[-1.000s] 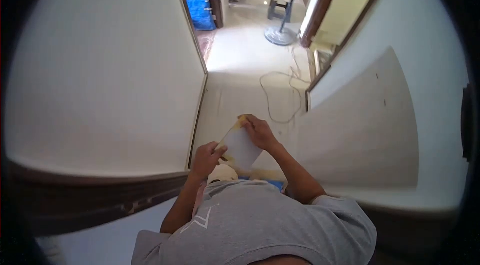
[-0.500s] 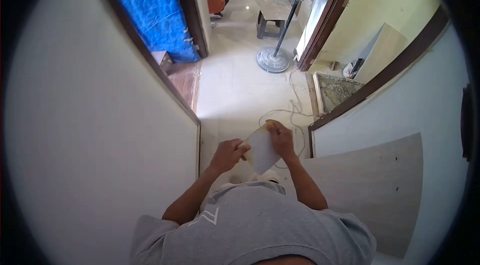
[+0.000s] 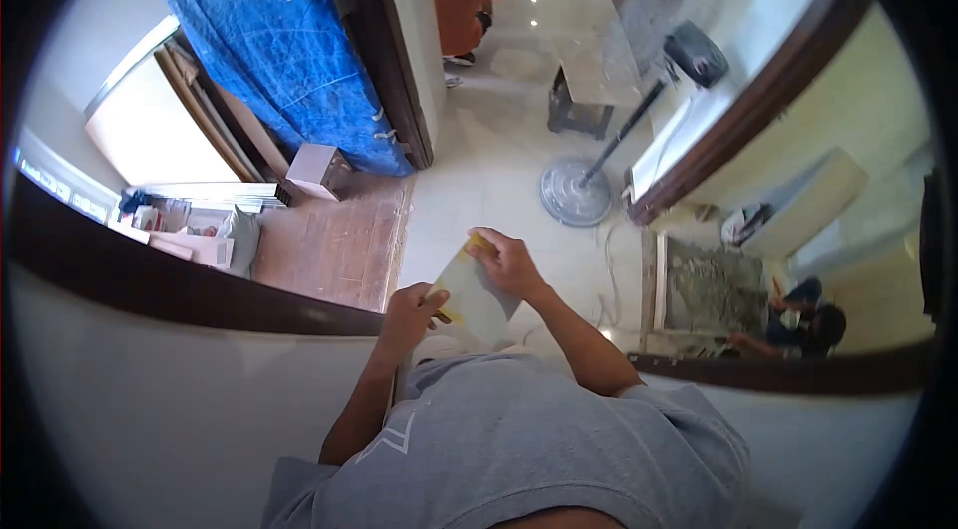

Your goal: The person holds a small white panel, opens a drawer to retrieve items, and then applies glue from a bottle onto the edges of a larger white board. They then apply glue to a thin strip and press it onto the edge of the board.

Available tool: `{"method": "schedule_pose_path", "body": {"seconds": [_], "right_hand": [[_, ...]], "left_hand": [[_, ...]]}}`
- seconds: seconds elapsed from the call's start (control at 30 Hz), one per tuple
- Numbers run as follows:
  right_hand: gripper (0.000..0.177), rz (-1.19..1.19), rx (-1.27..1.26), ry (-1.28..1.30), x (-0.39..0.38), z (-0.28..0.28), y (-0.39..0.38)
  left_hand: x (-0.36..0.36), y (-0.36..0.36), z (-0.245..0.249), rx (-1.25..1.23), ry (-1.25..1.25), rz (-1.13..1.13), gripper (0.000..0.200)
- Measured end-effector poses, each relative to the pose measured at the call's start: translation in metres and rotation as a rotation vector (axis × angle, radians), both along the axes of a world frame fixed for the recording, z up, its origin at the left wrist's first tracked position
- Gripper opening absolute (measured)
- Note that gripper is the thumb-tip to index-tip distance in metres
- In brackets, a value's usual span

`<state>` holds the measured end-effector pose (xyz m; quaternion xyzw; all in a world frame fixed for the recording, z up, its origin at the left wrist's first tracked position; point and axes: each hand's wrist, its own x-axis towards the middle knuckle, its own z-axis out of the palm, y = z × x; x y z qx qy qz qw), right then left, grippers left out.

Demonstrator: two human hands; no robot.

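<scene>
Between my two hands, in front of my grey shirt, is a thin pale sheet (image 3: 479, 301) with yellow along its upper and left parts. My left hand (image 3: 407, 317) grips its left edge, with the thumb on top. A small dark bit shows by those fingers; I cannot make out what it is. At the sheet's top corner, my right hand (image 3: 507, 262) is closed on it, thumb over the yellow part. The sheet tilts, and its lower end hangs close to my shirt.
Ahead on the tiled floor stand a pedestal fan (image 3: 577, 192) and a low stool (image 3: 581, 110). A blue tarp (image 3: 269, 40) hangs at left beside leaning boards (image 3: 165, 125). One person in orange (image 3: 459, 15) squats ahead; another person (image 3: 813, 321) works low in the right doorway.
My view has moved forward along the passage, so the left room and the right doorway show more. Both hands still hold the sheet, which now shows more yellow.
</scene>
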<state>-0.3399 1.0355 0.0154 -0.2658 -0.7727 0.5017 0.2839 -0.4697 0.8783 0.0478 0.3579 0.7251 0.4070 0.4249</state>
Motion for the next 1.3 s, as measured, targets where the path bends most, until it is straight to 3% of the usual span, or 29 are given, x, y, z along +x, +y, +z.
{"method": "schedule_pose_path", "body": {"seconds": [0.07, 0.2, 0.37, 0.47, 0.6, 0.73, 0.83, 0.93, 1.03, 1.17, 1.23, 1.3], "right_hand": [[0.028, 0.095, 0.038, -0.036, -0.044, 0.02, 0.034], [0.024, 0.073, 0.188, 0.046, -0.124, -0.005, 0.121], [0.026, 0.057, -0.112, -0.089, -0.178, -0.004, 0.238], [0.032, -0.003, 0.066, -0.129, -0.182, 0.026, 0.298], [0.037, -0.229, -0.033, -0.092, -0.188, 0.025, 0.386], [0.031, -0.404, 0.041, 0.035, -0.221, -0.01, 0.48], [0.03, -0.448, -0.047, -0.021, -0.246, -0.012, 0.552], [0.032, -0.433, 0.012, 0.0, -0.284, -0.034, 0.628], [0.033, -0.182, -0.161, -0.041, -0.321, -0.037, 0.694], [0.032, 0.156, -0.316, 0.118, -0.357, -0.002, 0.781], [0.033, 0.225, -0.343, 0.161, -0.374, -0.003, 0.822], [0.034, 0.1, -0.203, 0.02, -0.384, -0.013, 0.868]], "left_hand": [[-0.025, 0.024, 0.003, 0.039, -0.079, 0.136, 0.026], [-0.085, 0.099, -0.011, 0.116, -0.089, 0.231, 0.026], [-0.176, 0.232, -0.022, 0.104, 0.009, 0.052, 0.025], [-0.215, 0.318, -0.02, 0.083, -0.053, -0.122, 0.026], [-0.235, 0.43, 0.02, 0.026, 0.095, -0.329, 0.026], [-0.263, 0.537, 0.008, 0.072, 0.109, -0.326, 0.025], [-0.276, 0.597, -0.008, 0.067, 0.087, -0.27, 0.026], [-0.3, 0.662, 0.007, 0.098, 0.121, -0.22, 0.027], [-0.329, 0.704, 0.006, 0.107, 0.122, -0.133, 0.027], [-0.369, 0.762, -0.011, 0.06, 0.056, 0.037, 0.027], [-0.376, 0.803, -0.018, 0.077, -0.02, 0.078, 0.028], [-0.39, 0.854, -0.031, 0.106, -0.069, 0.072, 0.029]]}}
